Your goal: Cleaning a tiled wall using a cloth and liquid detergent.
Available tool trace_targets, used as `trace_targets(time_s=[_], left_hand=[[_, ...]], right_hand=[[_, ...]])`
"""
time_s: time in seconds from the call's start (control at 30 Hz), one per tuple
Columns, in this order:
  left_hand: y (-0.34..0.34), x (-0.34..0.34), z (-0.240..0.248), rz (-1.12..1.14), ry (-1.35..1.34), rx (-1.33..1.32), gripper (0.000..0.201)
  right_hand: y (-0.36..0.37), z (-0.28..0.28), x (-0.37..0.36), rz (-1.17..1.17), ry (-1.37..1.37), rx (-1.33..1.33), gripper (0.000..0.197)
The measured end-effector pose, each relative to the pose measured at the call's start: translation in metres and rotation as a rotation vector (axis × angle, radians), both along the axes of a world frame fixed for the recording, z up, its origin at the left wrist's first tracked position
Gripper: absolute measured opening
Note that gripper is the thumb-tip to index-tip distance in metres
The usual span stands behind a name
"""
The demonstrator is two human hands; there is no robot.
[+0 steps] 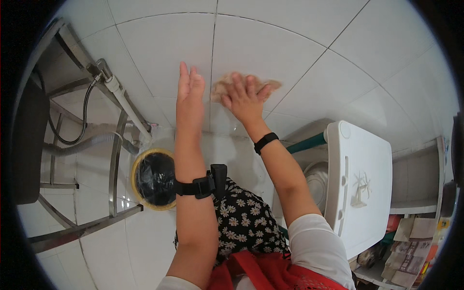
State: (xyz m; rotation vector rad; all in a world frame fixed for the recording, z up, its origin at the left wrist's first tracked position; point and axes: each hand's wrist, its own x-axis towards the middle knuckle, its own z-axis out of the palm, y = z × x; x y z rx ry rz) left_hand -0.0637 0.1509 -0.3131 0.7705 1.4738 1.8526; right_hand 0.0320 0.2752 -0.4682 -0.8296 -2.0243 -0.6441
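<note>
Against the white tiled wall (pixel 159 53), my right hand (pixel 247 101) presses down a beige cloth (pixel 220 89). Its fingers are spread over the cloth, which sticks out on both sides of them and looks slightly blurred. To the left of the cloth, my left hand (pixel 191 87) is raised edge-on near a vertical tile joint. Its fingers stretch upward and nothing shows in it; whether it touches the wall I cannot tell. A black strap with a small block (pixel 218 181) sits on my left forearm, and a black band (pixel 266 143) circles my right wrist.
At the left stands a metal frame (pixel 115 169) with a white pipe (pixel 130 107) and grey corrugated hose (pixel 92 144). A yellow-rimmed bin (pixel 136 189) lined with black plastic is beside my left forearm. To the right are a white lidded unit (pixel 360 159) and a cluttered shelf (pixel 413 209).
</note>
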Motion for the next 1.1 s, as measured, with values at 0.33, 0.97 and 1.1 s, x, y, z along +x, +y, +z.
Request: trace_targets(time_s=[0.33, 0.97, 1.1], left_hand=[[0.012, -0.005, -0.027, -0.059, -0.069, 0.041, 0.078], [0.008, -0.009, -0.036, -0.115, 0.050, 0.020, 0.080], [0.009, -0.005, -0.037, -0.061, 0.076, -0.029, 0.081]], right_hand=[[-0.006, 0.006, 0.001, -0.001, -0.464, 0.170, 0.063], [0.025, 0.135, 0.015, -0.039, -0.046, 0.131, 0.058], [0.026, 0.232, 0.024, -0.135, 0.391, 0.042, 0.069]])
